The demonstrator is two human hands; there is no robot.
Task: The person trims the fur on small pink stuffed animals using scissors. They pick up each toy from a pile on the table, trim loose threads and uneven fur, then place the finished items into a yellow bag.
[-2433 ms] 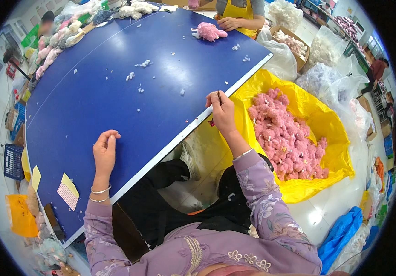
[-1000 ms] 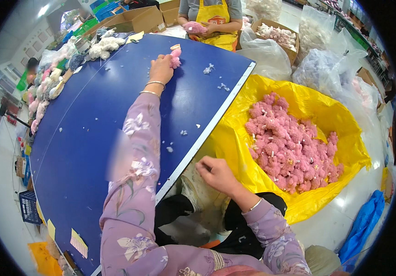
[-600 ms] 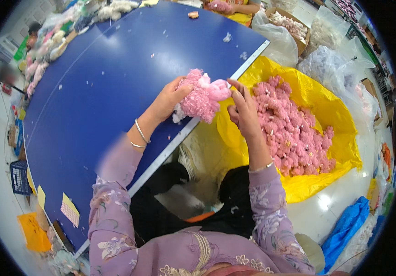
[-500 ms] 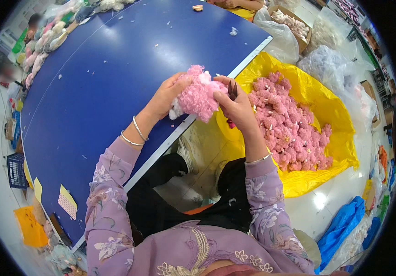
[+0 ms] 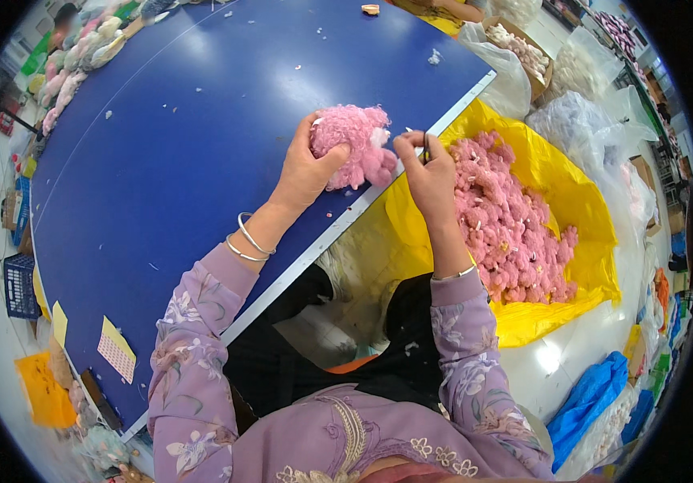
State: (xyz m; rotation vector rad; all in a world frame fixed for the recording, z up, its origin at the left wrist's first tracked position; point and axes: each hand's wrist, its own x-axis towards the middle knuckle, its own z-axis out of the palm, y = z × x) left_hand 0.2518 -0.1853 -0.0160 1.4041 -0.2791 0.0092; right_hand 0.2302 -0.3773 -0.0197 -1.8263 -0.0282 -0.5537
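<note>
A fluffy pink plush toy [image 5: 352, 137] with a white patch is gripped in my left hand [image 5: 312, 165], above the blue table near its edge. To its right, apart from the toy, my right hand [image 5: 429, 177] is closed round small dark snips [image 5: 426, 148], of which only a narrow part shows between the fingers. A pale bit sticks up by my right fingertips; I cannot make out what it is.
On my right a yellow plastic bag [image 5: 523, 326] holds many pink plush pieces [image 5: 507, 217]. The blue table [image 5: 177, 201] has a pale metal edge, lint scraps and paper slips [image 5: 116, 350]. Plush toys [image 5: 80, 60] are heaped far left. Another person's arm [image 5: 455, 10] shows at the far side.
My right hand has come away from the plush toy, and the snips have turned in it. My left hand has turned the toy and now holds it alone.
</note>
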